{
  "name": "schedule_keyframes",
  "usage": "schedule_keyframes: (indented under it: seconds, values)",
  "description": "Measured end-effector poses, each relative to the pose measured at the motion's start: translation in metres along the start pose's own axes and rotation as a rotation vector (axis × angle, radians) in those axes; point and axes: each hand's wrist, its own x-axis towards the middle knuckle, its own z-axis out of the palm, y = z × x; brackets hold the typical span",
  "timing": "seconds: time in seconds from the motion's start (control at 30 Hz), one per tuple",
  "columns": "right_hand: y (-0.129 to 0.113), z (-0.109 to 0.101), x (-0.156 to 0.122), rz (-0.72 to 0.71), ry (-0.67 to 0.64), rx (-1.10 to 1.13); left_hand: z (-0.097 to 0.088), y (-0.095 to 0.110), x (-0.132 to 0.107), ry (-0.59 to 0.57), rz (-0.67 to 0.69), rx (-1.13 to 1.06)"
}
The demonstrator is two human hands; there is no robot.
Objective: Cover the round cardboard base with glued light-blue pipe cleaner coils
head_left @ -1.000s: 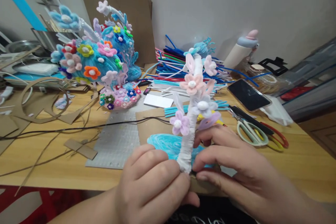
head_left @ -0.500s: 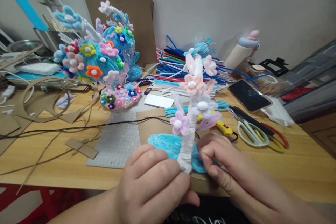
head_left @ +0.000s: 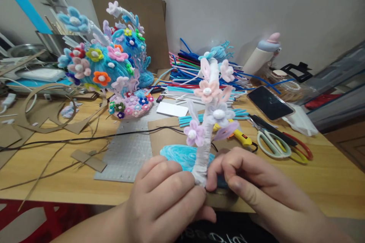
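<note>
A white wrapped stem (head_left: 202,155) stands upright in front of me, bearing pipe-cleaner flowers in lilac, peach and pale grey. The fingers of my left hand (head_left: 168,193) are closed at its foot and hold it; the fingertips there are partly hidden. Under and behind the stem lies a blue fuzzy oval base (head_left: 178,155) with cardboard at its near edge. My right hand (head_left: 248,178) is bent over the base's right side. Its index fingertip touches or nearly touches the stem's foot, with the thumb held apart and nothing seen between them.
Blue flower-covered ornaments (head_left: 111,60) stand at the back left. Behind the stem are bundled pipe cleaners (head_left: 188,68) and a yellow glue gun (head_left: 242,138). Scissors (head_left: 273,146), a phone (head_left: 270,102) and a bottle (head_left: 261,55) lie or stand right. A black cable (head_left: 99,135) crosses the cutting mat (head_left: 122,159).
My right hand has moved left across the base, its index finger now at the stem's foot and the thumb farther from it. The left hand keeps its hold.
</note>
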Motion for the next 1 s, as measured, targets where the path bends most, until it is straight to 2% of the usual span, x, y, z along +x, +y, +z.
schedule_keyframes:
  seconds: [0.17, 0.33, 0.43, 0.53, 0.63, 0.8, 0.9, 1.0]
  values:
    - [0.002, 0.0, 0.002, -0.007, 0.035, -0.074, -0.001, -0.001, 0.0, -0.012, -0.001, -0.005]
    - [0.003, 0.0, 0.002, 0.05, 0.107, -0.107, -0.002, -0.002, -0.001, -0.002, -0.003, 0.009]
    - [0.004, -0.001, 0.001, 0.036, 0.18, -0.133, -0.002, -0.001, -0.001, 0.006, -0.003, 0.01]
    - [0.008, -0.004, -0.002, 0.011, 0.312, -0.184, -0.001, -0.001, -0.001, 0.009, 0.0, 0.004]
    - [0.012, -0.006, -0.008, -0.05, 0.391, -0.312, -0.001, -0.002, -0.004, 0.005, 0.004, 0.0]
    - [0.004, -0.007, -0.012, -0.247, 0.144, -0.494, -0.004, -0.004, -0.007, -0.005, 0.024, -0.001]
    - [-0.003, -0.005, -0.008, -0.238, 0.04, -0.501, -0.006, -0.005, -0.009, -0.024, 0.032, 0.011]
    - [-0.006, -0.003, -0.004, -0.201, -0.002, -0.476, -0.008, -0.006, -0.013, -0.04, 0.022, 0.027]
